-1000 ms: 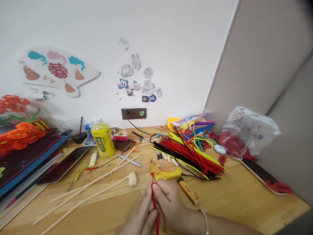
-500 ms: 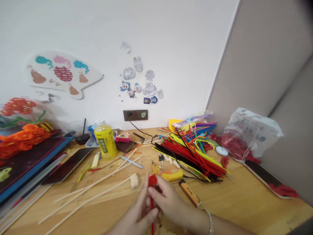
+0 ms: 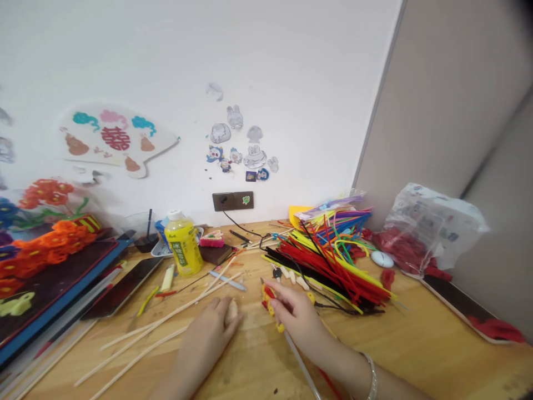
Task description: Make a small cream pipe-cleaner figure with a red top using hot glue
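My left hand [image 3: 210, 330] rests on the table at the centre, fingers curled round a cream coiled roll [image 3: 232, 312] at the end of a long cream stem [image 3: 144, 361]. To its right, my right hand [image 3: 297, 316] is closed with a red pipe cleaner roll [image 3: 270, 293] at its fingertips. A red stem [image 3: 328, 382] shows below the wrist. Under and beside these fingers lies a yellow hot glue gun [image 3: 280, 328], partly hidden, its nozzle pointing away. A greyish glue stick [image 3: 302, 364] runs from its rear towards me.
Bundled coloured pipe cleaners [image 3: 333, 266] lie at the back right, with a plastic bag [image 3: 428, 222] beyond. A yellow drink bottle [image 3: 182, 244] stands at the back left. A black phone [image 3: 122, 286] and orange fuzzy flowers [image 3: 54, 239] are on the left.
My hands have separated from around the red roll. The left went to the cream roll; the right, with the red roll, moved over the glue gun. The view shifted slightly.
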The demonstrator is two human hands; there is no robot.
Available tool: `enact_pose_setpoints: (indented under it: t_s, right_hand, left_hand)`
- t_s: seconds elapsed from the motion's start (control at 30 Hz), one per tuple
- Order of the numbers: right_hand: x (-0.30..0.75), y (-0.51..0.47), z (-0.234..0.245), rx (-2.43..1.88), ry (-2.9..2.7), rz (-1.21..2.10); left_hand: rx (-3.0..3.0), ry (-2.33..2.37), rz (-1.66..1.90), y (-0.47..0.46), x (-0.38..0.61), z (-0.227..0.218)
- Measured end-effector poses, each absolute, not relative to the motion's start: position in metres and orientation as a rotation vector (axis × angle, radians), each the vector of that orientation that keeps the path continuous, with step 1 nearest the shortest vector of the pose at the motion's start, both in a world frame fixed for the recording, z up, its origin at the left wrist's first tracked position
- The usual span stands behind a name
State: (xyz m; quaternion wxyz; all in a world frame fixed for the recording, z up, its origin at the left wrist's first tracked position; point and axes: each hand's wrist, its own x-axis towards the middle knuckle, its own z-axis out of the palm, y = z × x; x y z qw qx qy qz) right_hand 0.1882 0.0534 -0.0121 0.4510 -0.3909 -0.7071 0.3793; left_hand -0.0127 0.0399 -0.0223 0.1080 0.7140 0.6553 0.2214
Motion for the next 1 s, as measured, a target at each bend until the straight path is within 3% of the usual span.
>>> enact_pose_setpoints:
  t_s: [0.33, 0.5, 0.8, 1.0]
  right_hand:
    - [0.190, 0.050, -0.009, -0.863, -1.894, 0.697]
    - [0.190, 0.044, -0.010, -0.830, -1.962, 0.756]
    - [0.191, 0.038, -0.012, -0.902, -2.321, 0.252]
    - [0.193, 0.039, -0.013, -0.944, -2.303, 0.240]
  left_hand:
    - [1.728, 1.293, 1.173, 0.022, 0.011, -0.029]
    - [1.636, 1.220, 1.204, 0.013, 0.018, -0.024]
    - [1.462, 1.113, 1.250, 0.014, 0.017, -0.026]
    - [1.268, 1.043, 1.236, 0.011, 0.023, -0.020]
